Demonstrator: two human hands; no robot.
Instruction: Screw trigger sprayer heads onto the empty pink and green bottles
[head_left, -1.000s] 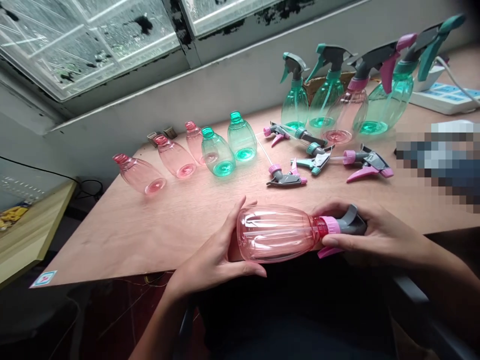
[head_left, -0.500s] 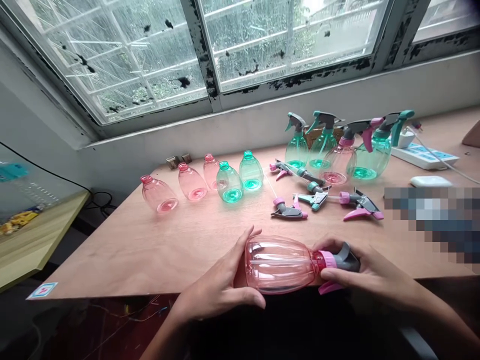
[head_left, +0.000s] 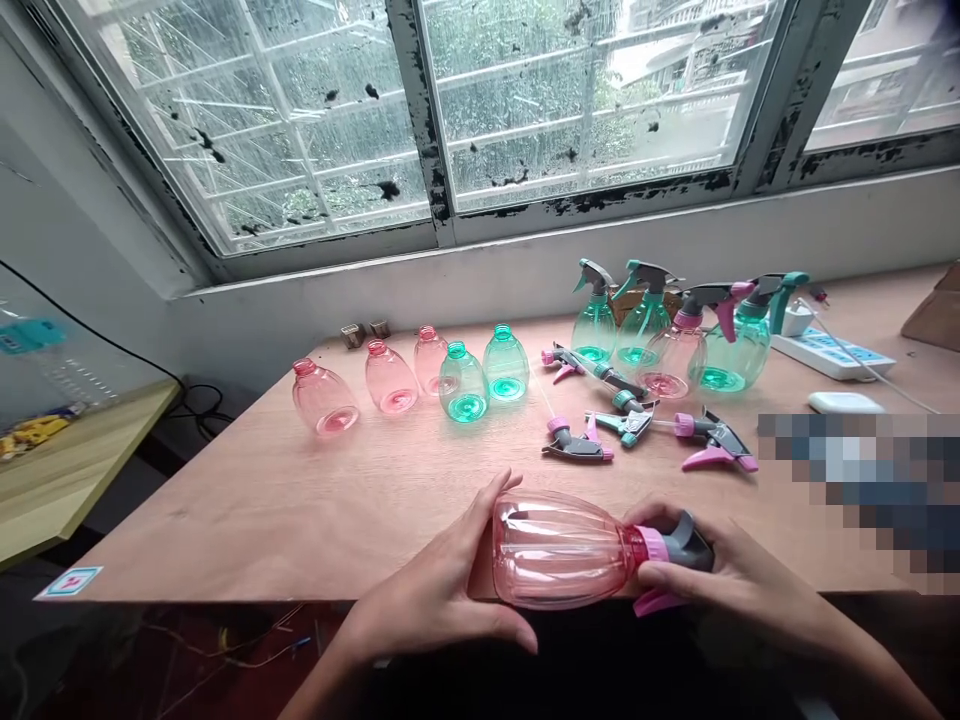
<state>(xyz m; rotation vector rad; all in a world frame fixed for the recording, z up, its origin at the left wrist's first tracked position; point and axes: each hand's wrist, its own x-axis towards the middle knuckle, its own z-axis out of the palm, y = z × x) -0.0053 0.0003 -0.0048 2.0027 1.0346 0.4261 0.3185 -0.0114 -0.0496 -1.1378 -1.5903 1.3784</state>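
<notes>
A pink, see-through spray bottle (head_left: 562, 555) lies on its side between my hands at the table's front edge, its base to the left. My left hand (head_left: 442, 590) cups the base end, fingers along the far side and thumb spread out below. My right hand (head_left: 701, 570) is closed round the neck end, with fingers on the pink collar (head_left: 655, 545) and the grey spray head (head_left: 690, 548). The pink trigger (head_left: 656, 601) points down below it. Beyond my hands lie several loose spray heads, among them a pink-and-grey one (head_left: 577, 443) and another (head_left: 716, 443).
Open-necked pink bottles (head_left: 391, 378) and green bottles (head_left: 463, 385) stand at the back left. Spray bottles with heads on, such as a green one (head_left: 739, 345), stand at the back right near a power strip (head_left: 832, 352). A blurred patch covers the right edge.
The view has tilted up slightly, so the table and things sit lower in it. Both hands stay at the spray bottle; my left thumb has moved a little away from it.
</notes>
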